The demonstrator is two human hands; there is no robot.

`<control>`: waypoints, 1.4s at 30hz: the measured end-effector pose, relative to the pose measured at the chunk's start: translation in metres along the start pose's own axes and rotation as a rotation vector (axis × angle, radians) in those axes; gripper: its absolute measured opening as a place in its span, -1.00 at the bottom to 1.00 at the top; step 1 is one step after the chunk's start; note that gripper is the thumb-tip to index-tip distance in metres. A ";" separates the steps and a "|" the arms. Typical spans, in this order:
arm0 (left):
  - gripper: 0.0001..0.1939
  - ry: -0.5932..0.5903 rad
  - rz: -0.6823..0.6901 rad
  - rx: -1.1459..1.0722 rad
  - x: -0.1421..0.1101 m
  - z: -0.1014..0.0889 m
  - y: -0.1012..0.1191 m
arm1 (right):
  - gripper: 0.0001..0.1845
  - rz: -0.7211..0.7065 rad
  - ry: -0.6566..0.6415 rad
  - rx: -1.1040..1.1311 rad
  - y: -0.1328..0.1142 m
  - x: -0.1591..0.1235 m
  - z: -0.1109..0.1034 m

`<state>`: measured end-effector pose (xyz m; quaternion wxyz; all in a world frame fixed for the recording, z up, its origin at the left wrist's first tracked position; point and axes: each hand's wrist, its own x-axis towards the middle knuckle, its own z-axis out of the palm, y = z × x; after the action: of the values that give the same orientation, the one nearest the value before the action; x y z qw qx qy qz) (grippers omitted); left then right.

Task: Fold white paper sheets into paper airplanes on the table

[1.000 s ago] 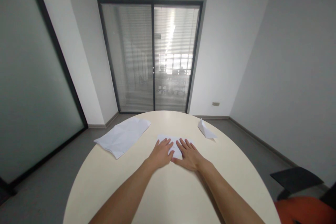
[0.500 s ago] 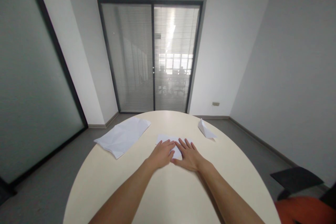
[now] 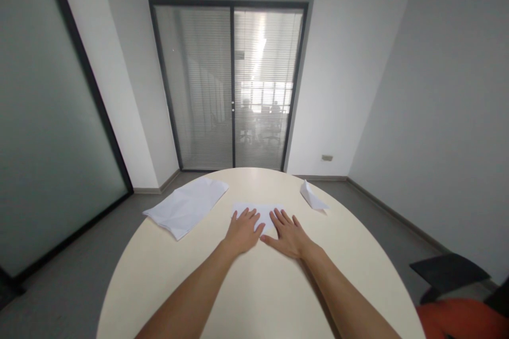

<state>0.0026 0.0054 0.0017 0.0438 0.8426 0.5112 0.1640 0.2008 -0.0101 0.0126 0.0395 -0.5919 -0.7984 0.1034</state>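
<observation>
A small white sheet of paper (image 3: 263, 214) lies flat near the middle of the round table (image 3: 258, 291). My left hand (image 3: 243, 230) rests palm down on its left part, fingers spread. My right hand (image 3: 289, 234) lies flat at its right part, thumb stretched toward the left hand. Both hands are open and hold nothing. The sheet's near edge is partly hidden under the hands, so I cannot tell whether it is folded.
A larger creased stack or sheet of white paper (image 3: 189, 205) lies at the table's left edge. Toward the right edge stands a folded paper piece (image 3: 312, 197). An orange chair (image 3: 461, 318) with a black armrest (image 3: 449, 274) is at the lower right. A glass door (image 3: 233, 85) is ahead.
My left hand has shifted slightly left and its fingers have spread, leaving a wider gap between the hands. More of the paper shows now. The other papers have not moved.
</observation>
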 end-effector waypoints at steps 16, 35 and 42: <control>-0.38 -0.036 0.208 -0.050 -0.001 -0.001 -0.005 | -0.34 -0.092 0.038 0.031 0.006 0.006 -0.003; -0.29 -0.071 0.156 -0.041 0.000 0.000 -0.004 | -0.29 0.056 0.019 0.017 0.007 0.007 -0.001; -0.40 -0.021 0.142 -0.025 0.000 -0.002 -0.002 | -0.26 0.035 0.027 0.037 0.008 0.006 -0.003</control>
<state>0.0006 0.0065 0.0029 0.0481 0.8779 0.4473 0.1642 0.2073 -0.0019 0.0130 0.0593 -0.6064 -0.7851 0.1109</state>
